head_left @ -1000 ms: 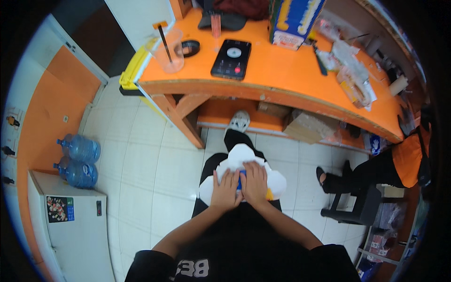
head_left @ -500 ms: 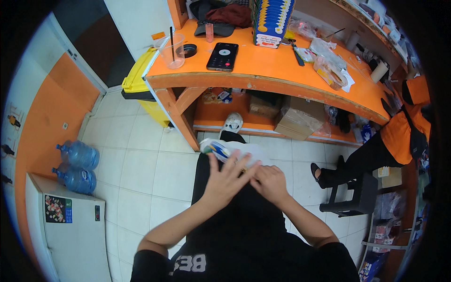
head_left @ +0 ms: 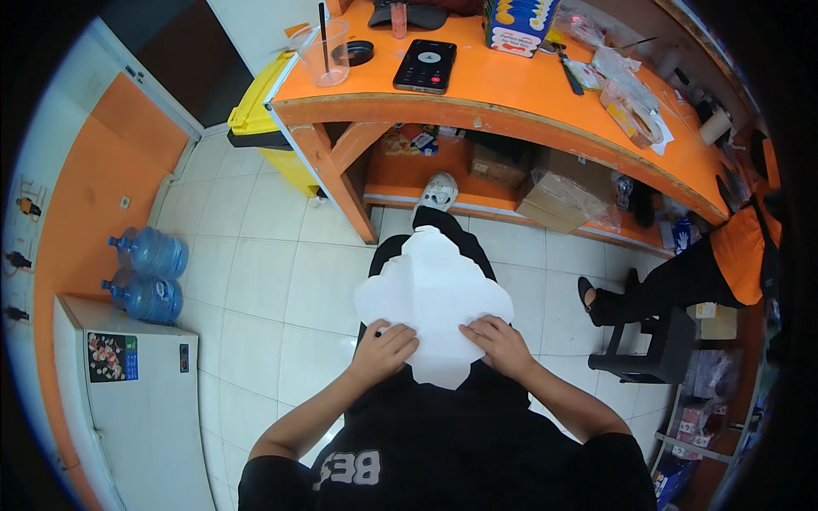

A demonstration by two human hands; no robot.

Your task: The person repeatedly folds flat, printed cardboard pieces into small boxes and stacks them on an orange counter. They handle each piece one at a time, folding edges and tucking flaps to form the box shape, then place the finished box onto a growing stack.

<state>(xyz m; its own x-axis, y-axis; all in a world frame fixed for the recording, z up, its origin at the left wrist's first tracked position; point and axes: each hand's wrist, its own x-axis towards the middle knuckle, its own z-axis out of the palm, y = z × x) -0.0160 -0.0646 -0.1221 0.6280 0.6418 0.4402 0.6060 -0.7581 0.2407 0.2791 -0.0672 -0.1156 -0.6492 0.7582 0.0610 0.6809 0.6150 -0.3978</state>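
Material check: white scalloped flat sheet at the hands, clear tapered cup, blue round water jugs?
White sheet: probably matte paperboard; straight crease, no strong shine. Clear cup: likely glossy plastic; see-through, black straw shows through. Blue jugs: seemingly glossy, rigid plastic; translucent, bright highlights.

A white sheet [head_left: 439,298], seemingly thin card, was opened out nearly flat, its plain face upward, its outline cut in rounded lobes. A faint crease ran lengthwise. It spread over the black trousers [head_left: 477,244], the left lobe jutting past their edge.
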